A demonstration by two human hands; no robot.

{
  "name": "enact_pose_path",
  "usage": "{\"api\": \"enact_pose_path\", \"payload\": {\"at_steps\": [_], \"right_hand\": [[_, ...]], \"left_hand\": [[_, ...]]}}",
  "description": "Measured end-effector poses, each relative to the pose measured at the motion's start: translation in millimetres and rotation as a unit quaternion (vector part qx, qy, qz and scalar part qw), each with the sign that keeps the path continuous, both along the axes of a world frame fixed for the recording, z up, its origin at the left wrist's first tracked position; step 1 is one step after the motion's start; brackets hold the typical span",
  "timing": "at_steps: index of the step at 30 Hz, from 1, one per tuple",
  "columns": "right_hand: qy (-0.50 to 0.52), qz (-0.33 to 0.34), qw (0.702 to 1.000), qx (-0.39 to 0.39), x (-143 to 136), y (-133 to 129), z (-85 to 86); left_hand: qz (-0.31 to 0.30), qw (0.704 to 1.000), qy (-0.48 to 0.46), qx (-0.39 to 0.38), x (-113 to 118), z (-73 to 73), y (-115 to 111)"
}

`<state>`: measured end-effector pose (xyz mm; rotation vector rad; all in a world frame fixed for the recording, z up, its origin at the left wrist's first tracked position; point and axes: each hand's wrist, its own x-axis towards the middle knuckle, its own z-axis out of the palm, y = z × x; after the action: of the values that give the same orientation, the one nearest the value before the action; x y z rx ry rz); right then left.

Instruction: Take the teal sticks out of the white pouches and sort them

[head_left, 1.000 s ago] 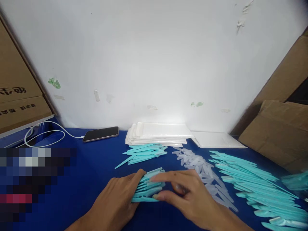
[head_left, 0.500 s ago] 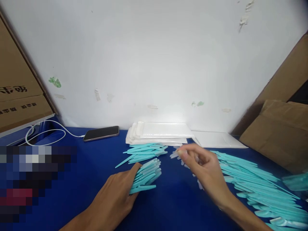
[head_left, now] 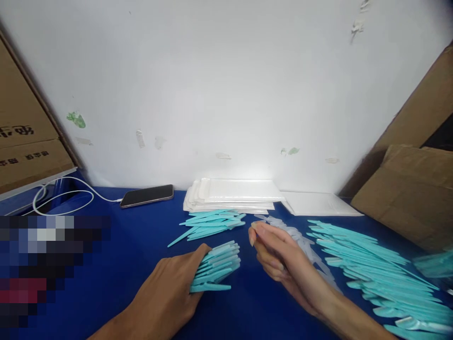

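Observation:
My left hand [head_left: 177, 283] is wrapped round a bundle of turquoise sticks [head_left: 217, 267], their ends pointing right. To its right, my right hand [head_left: 279, 259] has thumb and fingertips pressed together; whatever they may hold is hidden. Behind and beside that hand lies a scatter of small translucent pieces [head_left: 293, 232]. A small loose pile of turquoise sticks [head_left: 212, 224] rests beyond my left hand. Many more turquoise sticks [head_left: 382, 269] are spread in a long row on the right.
White padded envelopes [head_left: 240, 191] are stacked against the wall, with another [head_left: 322, 204] beside them. A phone [head_left: 146, 196] with a white cable [head_left: 90, 182] lies at the left on the blue table [head_left: 141, 241]. Cardboard boxes [head_left: 31, 108] [head_left: 406, 189] flank both sides.
My right hand has turned and moved slightly down; the translucent piece seen at its fingertips no longer shows, and more of the translucent scatter is visible. My left hand still holds its bundle, now angled slightly differently.

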<state>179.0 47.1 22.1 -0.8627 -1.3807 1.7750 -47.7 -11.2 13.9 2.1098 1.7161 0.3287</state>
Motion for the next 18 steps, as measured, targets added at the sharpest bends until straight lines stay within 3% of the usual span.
{"api": "enact_pose_path", "payload": {"at_steps": [3, 7, 10, 18], "right_hand": [[-0.119, -0.023, 0.984, 0.133, -1, -3, -3.1], [-0.24, -0.032, 0.918, 0.313, -3, -8, -9.4], [-0.254, -0.047, 0.894, 0.366, -5, -10, -12.6], [-0.221, -0.097, 0.873, 0.424, -3, -8, -8.0]], "left_hand": [[-0.004, 1.0, 0.0, 0.0, 0, 0.6, -1], [-0.006, 1.0, 0.003, -0.002, 0, 1.5, 0], [-0.004, 1.0, 0.0, -0.005, 1, 2.0, 1], [-0.01, 1.0, 0.022, -0.001, -1, -4.0, -1]]}}
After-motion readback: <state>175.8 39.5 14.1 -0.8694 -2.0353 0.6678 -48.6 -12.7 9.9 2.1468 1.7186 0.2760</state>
